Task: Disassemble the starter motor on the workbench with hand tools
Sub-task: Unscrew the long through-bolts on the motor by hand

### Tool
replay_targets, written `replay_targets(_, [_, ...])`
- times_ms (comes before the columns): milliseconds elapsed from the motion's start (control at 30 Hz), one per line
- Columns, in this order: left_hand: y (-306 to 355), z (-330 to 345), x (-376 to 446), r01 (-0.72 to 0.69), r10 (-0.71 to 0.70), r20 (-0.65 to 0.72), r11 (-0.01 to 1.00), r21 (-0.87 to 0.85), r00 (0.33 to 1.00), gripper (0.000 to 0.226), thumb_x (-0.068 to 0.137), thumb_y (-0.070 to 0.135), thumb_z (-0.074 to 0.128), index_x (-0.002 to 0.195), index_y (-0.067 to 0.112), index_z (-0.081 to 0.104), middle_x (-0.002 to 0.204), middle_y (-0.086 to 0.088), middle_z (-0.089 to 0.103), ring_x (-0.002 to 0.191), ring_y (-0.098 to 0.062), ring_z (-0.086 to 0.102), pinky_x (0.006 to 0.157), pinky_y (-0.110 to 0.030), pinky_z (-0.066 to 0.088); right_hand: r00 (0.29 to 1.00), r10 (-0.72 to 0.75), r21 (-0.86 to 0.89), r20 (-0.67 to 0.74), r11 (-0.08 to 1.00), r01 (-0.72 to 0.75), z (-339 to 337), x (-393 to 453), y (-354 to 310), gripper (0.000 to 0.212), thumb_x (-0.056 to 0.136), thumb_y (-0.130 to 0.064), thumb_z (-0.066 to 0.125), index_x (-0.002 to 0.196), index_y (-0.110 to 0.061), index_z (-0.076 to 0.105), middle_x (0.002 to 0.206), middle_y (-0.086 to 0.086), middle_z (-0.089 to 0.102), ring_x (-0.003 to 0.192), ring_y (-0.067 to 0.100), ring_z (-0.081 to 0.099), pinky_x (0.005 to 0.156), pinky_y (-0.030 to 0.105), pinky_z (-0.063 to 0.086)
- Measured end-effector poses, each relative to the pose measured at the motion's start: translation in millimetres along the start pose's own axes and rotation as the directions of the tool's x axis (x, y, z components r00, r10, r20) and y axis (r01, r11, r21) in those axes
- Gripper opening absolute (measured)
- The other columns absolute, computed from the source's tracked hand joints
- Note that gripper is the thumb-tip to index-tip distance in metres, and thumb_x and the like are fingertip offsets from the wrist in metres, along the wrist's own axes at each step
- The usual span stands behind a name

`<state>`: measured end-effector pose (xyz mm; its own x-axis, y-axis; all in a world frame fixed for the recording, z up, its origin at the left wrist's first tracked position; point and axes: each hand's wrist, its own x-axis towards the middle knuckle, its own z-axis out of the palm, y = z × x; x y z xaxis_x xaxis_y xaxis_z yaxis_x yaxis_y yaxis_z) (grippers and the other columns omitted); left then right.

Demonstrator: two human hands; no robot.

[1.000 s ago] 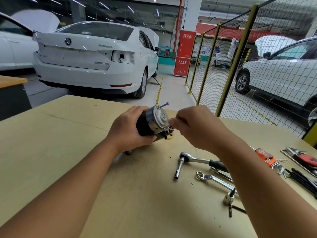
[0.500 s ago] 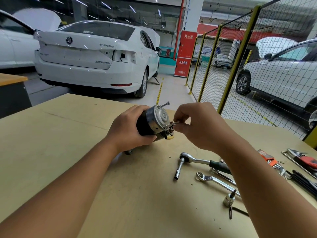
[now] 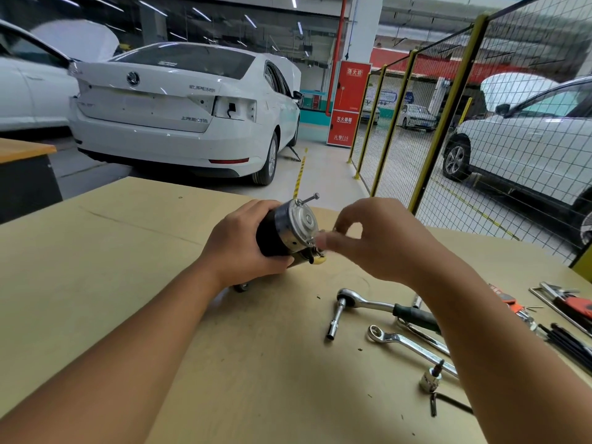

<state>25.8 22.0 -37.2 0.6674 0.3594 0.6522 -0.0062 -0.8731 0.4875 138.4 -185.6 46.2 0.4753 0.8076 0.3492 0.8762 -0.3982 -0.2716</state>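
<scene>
The starter motor [image 3: 290, 229], black with a silver end cap, lies on its side on the tan workbench [image 3: 112, 267]. My left hand [image 3: 240, 241] grips its black body from the left. One long through bolt [image 3: 309, 198] sticks out of the cap's top edge. My right hand [image 3: 374, 241] is at the cap's lower right, thumb and fingers pinched on a second bolt that is mostly hidden by blurred fingertips.
A ratchet with socket [image 3: 362, 306], two ring spanners [image 3: 407, 342], a loose socket [image 3: 431, 378] and a hex key [image 3: 448, 403] lie right of the motor. Pliers and more hex keys [image 3: 570, 331] sit at the right edge. Mesh fence and parked cars stand beyond the bench.
My right hand has shifted slightly up and its fingers have turned at the lower bolt on the end cap. The left hand and the motor stay in place.
</scene>
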Motion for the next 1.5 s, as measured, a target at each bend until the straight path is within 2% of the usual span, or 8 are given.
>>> replay_targets(200, [1, 0, 0, 0.0, 0.0, -0.001, 1.0, -0.002, 1.0, 0.081, 0.057, 0.043, 0.084, 0.132, 0.023, 0.062, 0.119, 0.008, 0.067, 0.105, -0.018, 0.063, 0.09, -0.042, 0.055, 0.997, -0.065, 0.023, -0.037, 0.998, 0.066, -1, 2, -2, 0.015, 0.084, -0.026, 0.082, 0.09, -0.029, 0.069, 0.132, -0.009, 0.054, 0.102, 0.011, 0.057, 0.086, 0.032, 0.05])
replay_targets(333, [0, 0, 0, -0.002, 0.002, -0.005, 1.0, 0.002, 1.0, 0.081, 0.057, 0.043, 0.084, 0.133, 0.023, 0.062, 0.119, 0.007, 0.067, 0.105, -0.019, 0.063, 0.09, -0.042, 0.055, 1.0, -0.019, -0.003, -0.005, 1.0, 0.019, -1, 0, -2, 0.024, 0.087, -0.055, 0.071, 0.083, -0.031, 0.068, 0.144, -0.008, 0.051, 0.116, 0.016, 0.057, 0.094, 0.045, 0.051])
replay_targets(600, [-2, 2, 1, -0.006, 0.006, -0.007, 1.0, 0.015, 1.0, 0.081, 0.056, 0.044, 0.083, 0.132, 0.024, 0.062, 0.118, 0.008, 0.067, 0.104, -0.019, 0.063, 0.088, -0.042, 0.055, 1.0, -0.015, -0.027, -0.025, 1.0, 0.014, -2, -2, -5, 0.019, 0.082, -0.032, 0.084, 0.092, -0.036, 0.07, 0.163, -0.011, 0.03, 0.144, 0.024, 0.038, 0.109, 0.058, 0.039])
replay_targets(700, [-3, 3, 1, -0.013, 0.013, -0.012, 1.0, 0.019, 1.0, 0.081, 0.056, 0.044, 0.083, 0.131, 0.024, 0.061, 0.117, 0.008, 0.067, 0.102, -0.018, 0.063, 0.087, -0.042, 0.055, 0.999, 0.024, -0.026, 0.025, 0.999, -0.024, -2, -2, -7, 0.028, 0.087, -0.061, 0.066, 0.086, -0.034, 0.071, 0.166, -0.008, 0.027, 0.145, 0.025, 0.037, 0.107, 0.059, 0.04])
replay_targets(933, [-6, 3, 1, -0.028, 0.028, -0.01, 0.999, 0.029, 1.0, 0.08, 0.057, 0.047, 0.084, 0.131, 0.026, 0.06, 0.117, 0.009, 0.066, 0.102, -0.017, 0.063, 0.086, -0.041, 0.056, 1.0, -0.017, 0.003, -0.023, 1.0, 0.017, -2, -1, -11, 0.021, 0.083, -0.032, 0.083, 0.083, -0.039, 0.063, 0.166, -0.011, 0.024, 0.145, 0.023, 0.038, 0.11, 0.061, 0.038])
replay_targets(1067, [-6, 4, 1, -0.039, 0.039, -0.014, 0.999, 0.029, 0.999, 0.079, 0.057, 0.047, 0.083, 0.13, 0.027, 0.06, 0.115, 0.01, 0.066, 0.1, -0.016, 0.063, 0.085, -0.041, 0.057, 0.999, 0.033, -0.028, 0.031, 0.999, -0.032, 1, -2, -10, 0.023, 0.086, -0.059, 0.068, 0.09, -0.036, 0.066, 0.168, -0.01, 0.022, 0.15, 0.023, 0.032, 0.11, 0.062, 0.036])
replay_targets(1300, [-8, 4, 1, -0.037, 0.037, -0.009, 0.999, 0.029, 0.999, 0.079, 0.057, 0.05, 0.083, 0.13, 0.03, 0.058, 0.116, 0.012, 0.065, 0.101, -0.014, 0.062, 0.086, -0.04, 0.057, 0.998, -0.024, 0.024, -0.062, 0.999, 0.026, 0, -1, -10, 0.026, 0.086, -0.032, 0.08, 0.077, -0.042, 0.058, 0.163, -0.012, 0.032, 0.144, 0.023, 0.041, 0.109, 0.061, 0.038])
replay_targets(1500, [-8, 4, 1, -0.031, 0.031, -0.01, 0.999, 0.028, 0.999, 0.079, 0.057, 0.05, 0.082, 0.13, 0.029, 0.059, 0.115, 0.013, 0.065, 0.099, -0.014, 0.062, 0.084, -0.039, 0.057, 0.998, 0.044, -0.083, 0.041, 0.996, -0.04, 1, 0, -6, 0.041, 0.096, -0.059, 0.055, 0.077, -0.026, 0.069, 0.152, -0.009, 0.049, 0.139, 0.014, 0.044, 0.103, 0.058, 0.042])
